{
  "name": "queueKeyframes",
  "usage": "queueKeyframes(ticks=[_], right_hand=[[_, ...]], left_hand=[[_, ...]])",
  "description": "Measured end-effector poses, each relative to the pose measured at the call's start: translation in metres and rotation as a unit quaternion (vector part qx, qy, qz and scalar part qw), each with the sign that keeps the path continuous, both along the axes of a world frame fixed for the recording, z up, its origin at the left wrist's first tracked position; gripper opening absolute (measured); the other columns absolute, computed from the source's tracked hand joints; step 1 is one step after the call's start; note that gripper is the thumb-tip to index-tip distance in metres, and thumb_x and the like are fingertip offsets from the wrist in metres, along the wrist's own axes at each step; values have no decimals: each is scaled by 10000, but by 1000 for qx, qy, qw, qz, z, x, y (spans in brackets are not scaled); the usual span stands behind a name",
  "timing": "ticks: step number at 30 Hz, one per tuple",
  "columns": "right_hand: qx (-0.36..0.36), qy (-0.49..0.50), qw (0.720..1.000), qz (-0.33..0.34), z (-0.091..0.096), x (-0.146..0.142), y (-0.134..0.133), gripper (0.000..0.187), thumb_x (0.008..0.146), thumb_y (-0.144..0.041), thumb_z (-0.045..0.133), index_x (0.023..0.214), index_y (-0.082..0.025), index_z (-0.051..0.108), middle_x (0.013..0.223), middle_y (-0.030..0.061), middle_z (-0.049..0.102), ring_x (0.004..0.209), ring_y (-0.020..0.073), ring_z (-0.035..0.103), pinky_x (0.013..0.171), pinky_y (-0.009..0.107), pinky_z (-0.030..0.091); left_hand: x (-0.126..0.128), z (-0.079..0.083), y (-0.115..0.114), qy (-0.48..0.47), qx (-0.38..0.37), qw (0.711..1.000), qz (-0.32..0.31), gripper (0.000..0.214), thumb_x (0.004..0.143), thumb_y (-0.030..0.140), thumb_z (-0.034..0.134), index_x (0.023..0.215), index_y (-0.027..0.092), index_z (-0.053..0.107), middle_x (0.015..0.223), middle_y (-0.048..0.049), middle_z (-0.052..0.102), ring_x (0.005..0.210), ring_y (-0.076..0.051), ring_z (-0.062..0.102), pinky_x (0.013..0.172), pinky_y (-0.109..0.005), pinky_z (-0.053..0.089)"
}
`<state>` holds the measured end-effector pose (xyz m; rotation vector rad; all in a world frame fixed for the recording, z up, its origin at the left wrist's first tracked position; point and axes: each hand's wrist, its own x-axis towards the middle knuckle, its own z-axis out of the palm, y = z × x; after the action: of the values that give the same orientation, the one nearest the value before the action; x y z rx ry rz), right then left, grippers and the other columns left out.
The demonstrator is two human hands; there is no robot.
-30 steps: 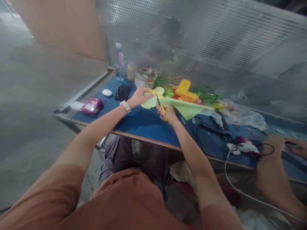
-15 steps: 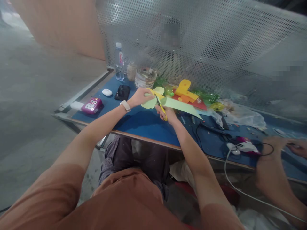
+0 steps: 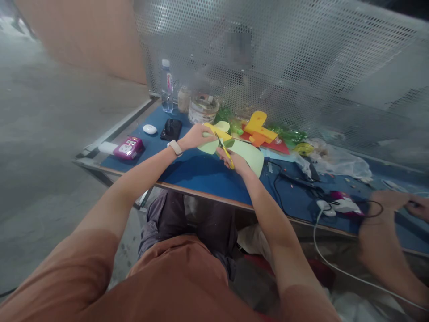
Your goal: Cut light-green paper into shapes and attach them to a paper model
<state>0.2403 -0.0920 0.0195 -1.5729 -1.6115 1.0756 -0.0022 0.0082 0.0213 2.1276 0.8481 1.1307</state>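
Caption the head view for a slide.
Left hand holds light green paper while right hand cuts it with yellow-handled scissors over a blue table.

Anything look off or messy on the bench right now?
Nothing damaged or spilled. The left hand holds the green paper, the right hand the scissors. Right of them, black cables sprawl tangled across the blue table, and a white cable droops over its edge.

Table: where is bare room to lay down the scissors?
Bare blue strip along the near edge of the table, between pink box and cables, in front of the paper. Crowded: the back, by jar and coloured sheets; the right, by bag.
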Motion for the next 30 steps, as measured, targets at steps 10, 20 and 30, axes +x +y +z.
queueKeyframes(ticks=[10, 20, 30], right_hand=[[15, 31, 999, -1, 0, 3, 4, 736, 909, -801, 1067, 671, -260, 630, 482, -25, 498, 434, 127, 457, 434, 270, 320], [279, -125, 947, -100, -4, 17, 16, 661, 1012, -867, 927, 851, -295, 636, 828, 56, 709, 815, 289, 724, 813, 456, 696], [407, -221, 858, -221, -13, 71, 53, 715, 1084, -661, 869, 1596, -203, 668, 1629, 309, 660, 1646, 546, 620, 1407, 852, 498]], left_hand=[[1, 1, -2, 5, 1, 1000, 21, 173, 971, 335, 895, 927, 174, 943, 975, -92, 945, 902, -196, 826, 897, -314, 650], [1, 5, -4, -27, -18, 990, 137, 233, 972, 399, 866, 927, 174, 908, 870, -57, 861, 825, -196, 742, 776, -307, 593], [0, 8, -7, 54, 5, 985, 164, 121, 978, 284, 857, 920, 189, 904, 1053, -131, 947, 1049, -300, 877, 1064, -409, 691]])
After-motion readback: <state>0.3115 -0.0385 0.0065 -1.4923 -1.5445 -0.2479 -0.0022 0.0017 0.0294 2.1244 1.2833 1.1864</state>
